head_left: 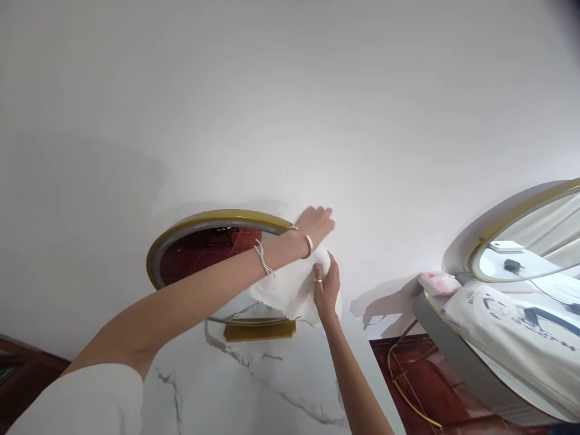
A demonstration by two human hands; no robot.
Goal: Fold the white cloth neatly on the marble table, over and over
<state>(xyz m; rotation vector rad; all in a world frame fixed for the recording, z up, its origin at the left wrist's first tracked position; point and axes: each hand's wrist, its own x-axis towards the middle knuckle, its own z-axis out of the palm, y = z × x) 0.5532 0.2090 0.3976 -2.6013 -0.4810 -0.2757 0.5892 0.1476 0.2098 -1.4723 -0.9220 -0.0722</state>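
Observation:
A white cloth (283, 293) with a wavy lower edge hangs in front of the round mirror (217, 215), above the marble-patterned tabletop (254, 380). My right hand (327, 289), with a ring on it, grips the cloth at its right side, thumb in front and the other fingers mostly behind. Above it my left hand (317, 222) reaches across with curled fingers, slightly blurred. Its palm side and whatever it may hold are hidden. A white bracelet and a tied cord circle the left wrist and forearm, which cover part of the mirror.
The mirror stands on a gold base (260, 330) against the white wall (290, 109). To the right, a second table bears a pink-and-white packet (438, 283), a printed white fabric bag (502, 332) and another round mirror (530, 223). Red floor tiles (426, 380) lie between the tables.

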